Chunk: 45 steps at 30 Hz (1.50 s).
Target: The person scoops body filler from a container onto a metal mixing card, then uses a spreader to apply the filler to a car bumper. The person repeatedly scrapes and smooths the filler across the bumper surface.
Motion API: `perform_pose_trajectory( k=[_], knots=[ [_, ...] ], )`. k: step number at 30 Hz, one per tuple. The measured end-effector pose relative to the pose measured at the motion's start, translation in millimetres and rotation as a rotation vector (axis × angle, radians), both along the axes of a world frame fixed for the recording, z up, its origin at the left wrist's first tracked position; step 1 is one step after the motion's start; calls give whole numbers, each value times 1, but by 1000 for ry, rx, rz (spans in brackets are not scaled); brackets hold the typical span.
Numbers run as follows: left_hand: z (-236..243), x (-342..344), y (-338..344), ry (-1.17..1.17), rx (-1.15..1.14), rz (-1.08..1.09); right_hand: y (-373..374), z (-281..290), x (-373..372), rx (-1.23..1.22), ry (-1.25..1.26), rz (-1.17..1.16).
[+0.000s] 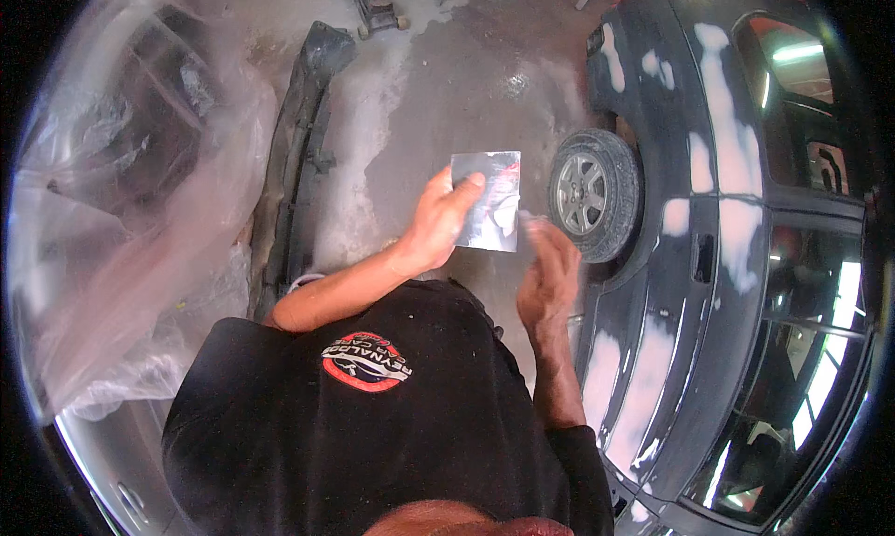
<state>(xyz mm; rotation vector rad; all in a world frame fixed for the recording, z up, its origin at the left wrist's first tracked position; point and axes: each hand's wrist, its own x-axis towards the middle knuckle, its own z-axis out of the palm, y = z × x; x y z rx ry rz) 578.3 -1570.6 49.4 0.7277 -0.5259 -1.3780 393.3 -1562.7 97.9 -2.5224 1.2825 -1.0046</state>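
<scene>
My left hand [438, 214] grips a flat, shiny silver rectangular plate [496, 221], thumb pressed over its face. Just right of the plate's lower edge, my right hand [550, 264] is closed, fingers curled; whatever is at its blurred fingertips is too indistinct to name. A smear of white sits on the plate's right part, though I cannot tell whether it is material or a reflection.
A dark car body [690, 294] with several pale filler patches stands along my right, beside its wheel [594, 195]. A long dark bumper-like part [289, 191] and plastic-draped bodywork [121, 256] are on my left. A wheeled jack [375, 3] lies ahead on the concrete floor [438, 89].
</scene>
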Motion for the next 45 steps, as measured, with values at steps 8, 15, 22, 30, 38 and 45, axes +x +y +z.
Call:
perform_pose_trajectory(
  k=[8,15,22,30,38,45],
  knots=[
    [24,83,-102,411,79,-231,-123,14,59,-233,192,209],
    [22,107,-219,-378,-112,-42,-260,27,118,-18,-22,234],
    [48,146,-371,-748,24,268,-419,41,158,128,76,539],
    [64,172,-526,-88,23,307,-549,68,157,120,15,501],
    [37,209,-670,423,208,-124,-690,-3,196,-57,-20,145],
    [51,247,-837,-316,-8,-39,-804,56,267,162,46,-54]
  ],
)
